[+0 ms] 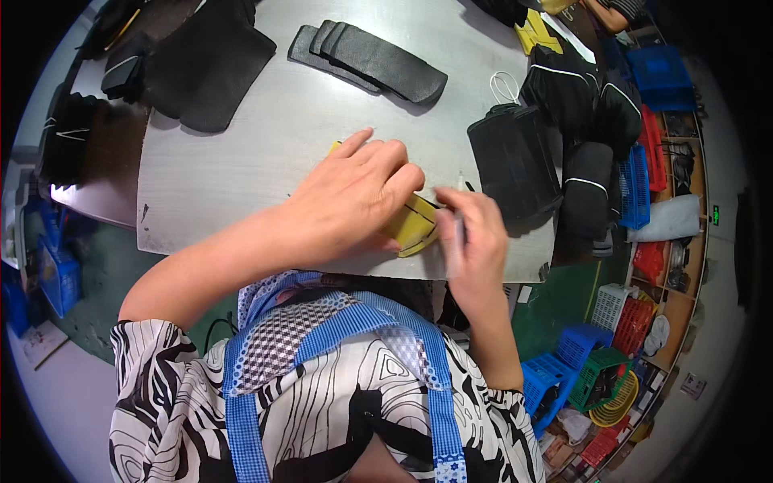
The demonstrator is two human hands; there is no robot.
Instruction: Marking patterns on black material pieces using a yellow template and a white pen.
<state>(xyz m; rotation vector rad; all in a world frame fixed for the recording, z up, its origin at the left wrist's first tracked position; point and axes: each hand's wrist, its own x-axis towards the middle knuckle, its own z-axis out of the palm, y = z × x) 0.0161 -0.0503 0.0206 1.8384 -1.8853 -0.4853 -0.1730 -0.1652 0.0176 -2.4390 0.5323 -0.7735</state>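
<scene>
Near the front edge of the pale work table, a yellow flat piece with dark lines lies partly under my left hand. My left fingers are bent and press down on it, and a bit of yellow also shows beyond the fingertips. What lies under the palm is hidden. Just right of the yellow piece, my right hand is closed around a slim whitish pen-like tool. That tool is smeared by motion, so its exact kind is unclear.
Black padded strips lie overlapped on the far table. A large black fabric piece rests at the far left. On the right are a black pouch and several black bundles. Blue crates and shelves stand beyond the table's right side.
</scene>
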